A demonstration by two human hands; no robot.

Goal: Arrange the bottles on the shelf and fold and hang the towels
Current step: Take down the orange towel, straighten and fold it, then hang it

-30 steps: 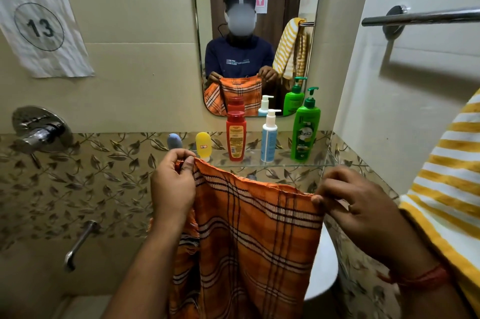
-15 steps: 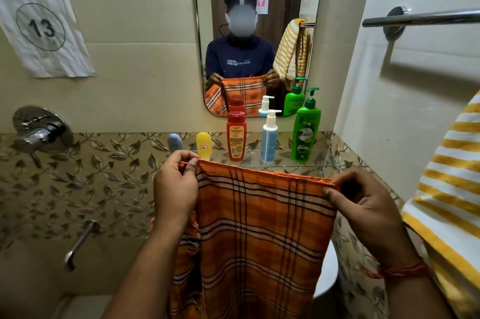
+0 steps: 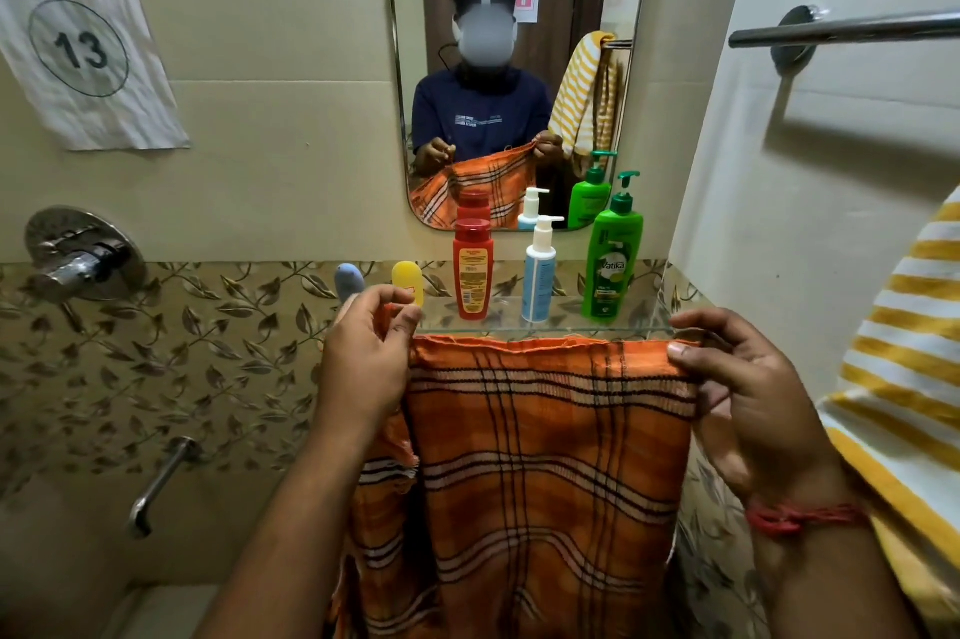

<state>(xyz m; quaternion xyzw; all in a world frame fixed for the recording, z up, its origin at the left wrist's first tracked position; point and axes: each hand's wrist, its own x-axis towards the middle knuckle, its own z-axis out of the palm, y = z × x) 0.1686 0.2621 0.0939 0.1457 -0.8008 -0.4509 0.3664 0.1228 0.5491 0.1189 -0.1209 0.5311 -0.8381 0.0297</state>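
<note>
An orange plaid towel (image 3: pixel 545 456) hangs stretched in front of me. My left hand (image 3: pixel 363 357) pinches its top left corner and my right hand (image 3: pixel 737 378) pinches its top right corner, so the top edge runs level just below the glass shelf (image 3: pixel 561 321). Upright on the shelf stand a red bottle (image 3: pixel 471 269), a white-and-blue pump bottle (image 3: pixel 539 274) and a green pump bottle (image 3: pixel 613 259). A small yellow bottle (image 3: pixel 408 280) and a small blue one (image 3: pixel 349 279) stand at the shelf's left end, partly behind my left hand. A yellow-and-white striped towel (image 3: pixel 904 368) hangs at the right edge.
A chrome towel bar (image 3: pixel 841 30) is fixed high on the right wall. The mirror (image 3: pixel 514 66) above the shelf reflects a person holding the towel. A chrome tap valve (image 3: pixel 78 259) and a spout (image 3: pixel 161 477) stick out of the left wall.
Both hands have moved apart and up, so the orange towel is now spread wider and its top edge is taut and level.
</note>
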